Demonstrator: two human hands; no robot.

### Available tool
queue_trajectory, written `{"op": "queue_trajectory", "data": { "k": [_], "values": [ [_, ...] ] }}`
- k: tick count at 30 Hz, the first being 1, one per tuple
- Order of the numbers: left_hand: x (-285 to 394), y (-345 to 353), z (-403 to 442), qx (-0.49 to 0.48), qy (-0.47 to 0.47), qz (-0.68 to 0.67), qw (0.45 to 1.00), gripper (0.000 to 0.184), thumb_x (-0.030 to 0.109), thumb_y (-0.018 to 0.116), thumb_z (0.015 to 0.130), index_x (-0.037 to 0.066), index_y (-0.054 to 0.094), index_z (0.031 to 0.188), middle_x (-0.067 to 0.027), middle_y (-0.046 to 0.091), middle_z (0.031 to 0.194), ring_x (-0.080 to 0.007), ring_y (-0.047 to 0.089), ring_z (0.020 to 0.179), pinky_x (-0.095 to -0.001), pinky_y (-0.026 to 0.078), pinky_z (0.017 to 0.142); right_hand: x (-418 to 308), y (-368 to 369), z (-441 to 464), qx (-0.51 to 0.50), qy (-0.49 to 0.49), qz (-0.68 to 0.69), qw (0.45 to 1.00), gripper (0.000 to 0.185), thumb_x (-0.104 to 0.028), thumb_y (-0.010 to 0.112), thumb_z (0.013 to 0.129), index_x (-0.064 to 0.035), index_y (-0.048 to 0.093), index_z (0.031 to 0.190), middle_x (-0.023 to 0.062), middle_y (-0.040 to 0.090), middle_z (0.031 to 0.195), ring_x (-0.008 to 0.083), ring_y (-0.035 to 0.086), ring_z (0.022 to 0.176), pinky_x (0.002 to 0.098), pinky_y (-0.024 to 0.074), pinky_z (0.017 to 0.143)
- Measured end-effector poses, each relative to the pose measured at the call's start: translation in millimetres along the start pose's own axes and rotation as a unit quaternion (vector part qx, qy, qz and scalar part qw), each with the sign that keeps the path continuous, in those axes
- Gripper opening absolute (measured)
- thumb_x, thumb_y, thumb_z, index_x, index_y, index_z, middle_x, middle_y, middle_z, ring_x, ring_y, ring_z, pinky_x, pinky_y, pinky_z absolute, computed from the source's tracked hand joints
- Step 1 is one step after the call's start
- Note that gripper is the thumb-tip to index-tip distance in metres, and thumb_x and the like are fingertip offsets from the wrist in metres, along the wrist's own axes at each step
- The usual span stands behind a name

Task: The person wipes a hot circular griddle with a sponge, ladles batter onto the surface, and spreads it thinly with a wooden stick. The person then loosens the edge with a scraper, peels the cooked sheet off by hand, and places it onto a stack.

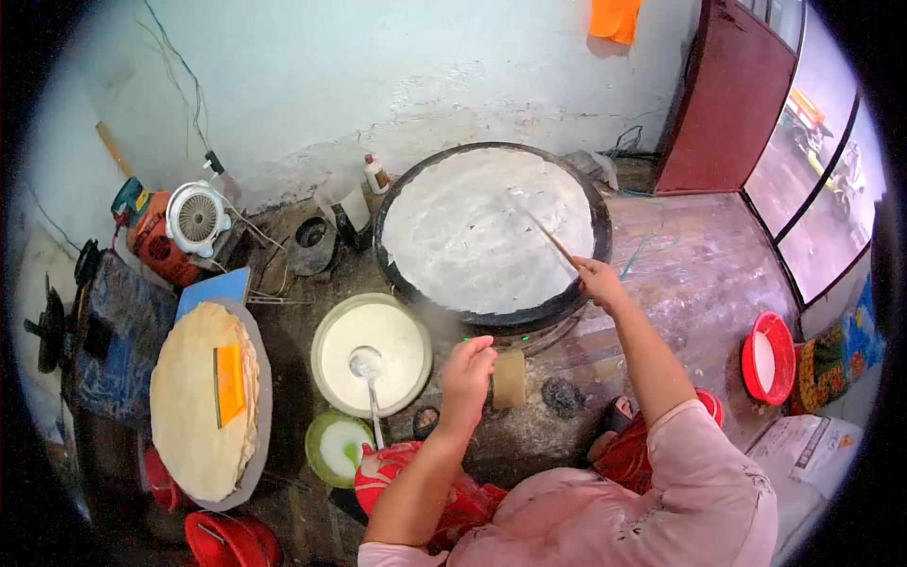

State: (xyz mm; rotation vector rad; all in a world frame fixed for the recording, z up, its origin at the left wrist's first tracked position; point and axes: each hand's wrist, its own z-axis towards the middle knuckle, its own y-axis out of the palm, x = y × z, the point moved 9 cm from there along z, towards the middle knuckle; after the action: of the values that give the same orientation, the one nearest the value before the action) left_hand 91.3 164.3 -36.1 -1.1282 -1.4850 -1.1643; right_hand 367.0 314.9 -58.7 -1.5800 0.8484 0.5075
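Note:
My right hand is closed round a thin wooden stick, which slants over the big round griddle. The stick's far end blurs into the white batter sheet that covers most of the griddle. At the griddle's near edge my left hand has its fingers curled; whatever may be inside them is hidden. A grey blur lies beside its fingertips, too smeared to name. Left of this hand stands a wide basin of cream batter, with a metal ladle resting in it.
At left, a stack of thin flatbreads carries a yellow-orange scraper. A green bowl of white liquid stands near my knee. A small fan and a bottle stand toward the wall. A red basin sits at right.

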Motion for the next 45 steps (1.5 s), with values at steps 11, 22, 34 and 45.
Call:
{"op": "queue_trajectory", "data": {
  "k": [11, 22, 34, 45],
  "values": [
    [-1, 0, -2, -0.017, -0.018, 0.033, 0.999, 0.028, 0.011, 0.051, 0.087, -0.004, 0.054, 0.111, -0.0079, 0.059, 0.097, -0.0137, 0.056, 0.087, -0.0249, 0.045, 0.071, 24, 16, 17, -0.037, -0.011, 0.056, 0.998, 0.035, -0.018, 0.042, 0.086, -0.0187, 0.055, 0.119, 0.0134, 0.062, 0.078, 0.0203, 0.059, 0.061, 0.0331, 0.0479, 0.060],
    [-1, 1, -8, -0.019, -0.028, 0.010, 0.999, 0.029, 0.012, 0.050, 0.087, -0.004, 0.054, 0.111, -0.0078, 0.058, 0.097, -0.0136, 0.056, 0.088, -0.0252, 0.046, 0.071, 31, -20, -22, 0.108, -0.028, -0.187, 0.976, 0.031, -0.024, 0.048, 0.084, -0.0190, 0.059, 0.113, 0.0197, 0.061, 0.091, 0.0356, 0.060, 0.080, 0.0413, 0.0479, 0.070],
    [-6, 0, -6, -0.022, -0.034, 0.010, 0.999, 0.028, 0.012, 0.051, 0.087, -0.003, 0.054, 0.111, -0.0071, 0.058, 0.096, -0.0133, 0.056, 0.086, -0.0246, 0.046, 0.071, 13, 16, -32, -0.081, -0.103, 0.021, 0.991, 0.035, -0.017, 0.045, 0.089, -0.0207, 0.052, 0.123, 0.0115, 0.064, 0.080, 0.0217, 0.059, 0.060, 0.0322, 0.0475, 0.056],
    [-9, -1, -6, -0.027, -0.027, 0.016, 0.999, 0.028, 0.012, 0.052, 0.087, -0.003, 0.054, 0.111, -0.0070, 0.058, 0.098, -0.0135, 0.055, 0.086, -0.0247, 0.046, 0.071, 21, 78, -55, -0.202, 0.019, 0.285, 0.937, 0.039, -0.013, 0.035, 0.093, -0.0101, 0.039, 0.132, 0.0091, 0.061, 0.074, 0.0107, 0.049, 0.046, 0.0242, 0.0413, 0.042]
  ]
}}
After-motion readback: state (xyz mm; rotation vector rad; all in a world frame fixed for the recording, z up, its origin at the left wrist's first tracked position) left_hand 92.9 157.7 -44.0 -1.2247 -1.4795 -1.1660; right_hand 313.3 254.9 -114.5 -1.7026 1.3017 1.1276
